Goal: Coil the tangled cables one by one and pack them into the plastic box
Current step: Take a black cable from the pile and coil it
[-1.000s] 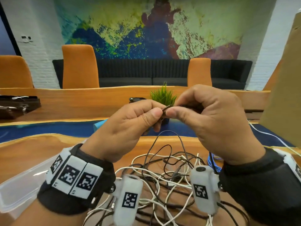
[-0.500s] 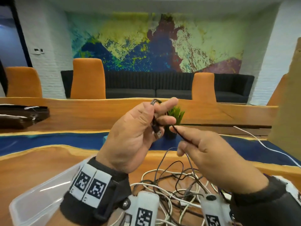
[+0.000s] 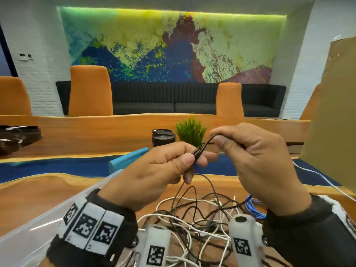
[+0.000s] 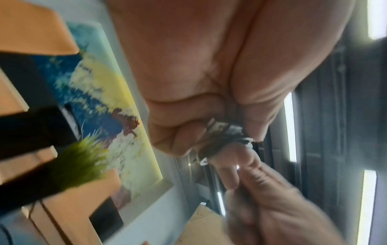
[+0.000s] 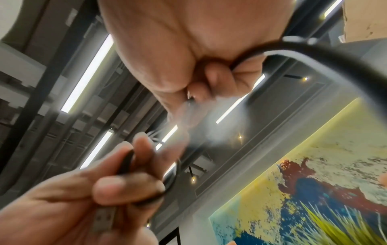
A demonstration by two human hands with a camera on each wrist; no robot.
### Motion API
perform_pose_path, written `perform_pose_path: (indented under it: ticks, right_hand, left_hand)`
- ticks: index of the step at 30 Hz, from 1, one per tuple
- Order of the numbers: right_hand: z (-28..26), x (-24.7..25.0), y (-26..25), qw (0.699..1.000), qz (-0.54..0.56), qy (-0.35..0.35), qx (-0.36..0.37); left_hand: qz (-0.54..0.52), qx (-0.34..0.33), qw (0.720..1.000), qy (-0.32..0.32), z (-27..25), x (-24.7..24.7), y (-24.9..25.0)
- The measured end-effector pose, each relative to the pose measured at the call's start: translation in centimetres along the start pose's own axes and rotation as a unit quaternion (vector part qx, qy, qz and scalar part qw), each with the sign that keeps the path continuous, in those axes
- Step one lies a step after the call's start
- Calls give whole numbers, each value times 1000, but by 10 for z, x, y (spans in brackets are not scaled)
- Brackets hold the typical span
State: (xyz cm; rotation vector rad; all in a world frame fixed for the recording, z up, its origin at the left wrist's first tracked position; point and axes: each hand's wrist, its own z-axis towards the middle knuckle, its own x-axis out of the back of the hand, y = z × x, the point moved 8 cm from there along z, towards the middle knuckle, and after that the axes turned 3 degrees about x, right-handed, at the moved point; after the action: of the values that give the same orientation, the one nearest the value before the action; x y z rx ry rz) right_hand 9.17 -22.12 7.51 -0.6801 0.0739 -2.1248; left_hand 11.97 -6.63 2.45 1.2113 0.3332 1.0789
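Behind the wooden table (image 3: 38, 195) runs a dark sofa under a bright painted mural, with orange chairs, a black cup (image 3: 163, 137) and a small green plant (image 3: 190, 131) farther back. From the head view, the left hand (image 3: 152, 174) is curled closed, thumb and fingers pinching a small bundle of black cable (image 3: 198, 152) held above the table; the right hand (image 3: 256, 160), just beside it, pinches the same cable's next stretch between thumb and forefinger, bent over in a short arch. From there the cable drops into the tangled pile (image 3: 192, 224) of white, black and blue leads below the wrists. The clear plastic box (image 3: 28, 234) sits low at the left, near the left forearm; nothing can be seen inside it. Seen from the left wrist, the left hand (image 4: 209, 99) has several dark turns clamped at its fingertips, though blur hides how many. Seen from the right wrist, the right hand (image 5: 199, 58) grips the black cable (image 5: 314, 54), which sweeps past the lens. My judgement: the trailing length is threaded through the pile, so pulling up more could snag, drag other leads along or tighten a knot, and a slackened left pinch would let the turns spring apart.
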Motion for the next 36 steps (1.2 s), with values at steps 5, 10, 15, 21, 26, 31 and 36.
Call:
perform_pose_path:
  ticks: [5,10,15,21,26,31,36]
  right_hand:
    - [-7,-24,17,994,-11,-57,-90]
    - [-23,-58,-11,939,-88,-327,-62]
    - [-11,-34,-33,955,-123,-269,32]
    - [1,-4,-33,992,-50,-89,73]
    - [1,8,1,999,-9,39,15]
    - [-3,-12,16,999,-9,4,-42]
    - [-5,-17,10,999,-5,-3,-42]
  left_hand:
    - [-331,-36,942,-34,0,1,13]
    - [-38,-76,987,133,-4,24,21]
    - [248,-64,958,126,-1,7,19]
    - [182,-35,980,68,1,4,11]
    - [-145,20,989,-28,-3,-8,3]
    - [-385,7,922,-31,2,-1,1]
    - [-459,40,887,14,2,16,-10]
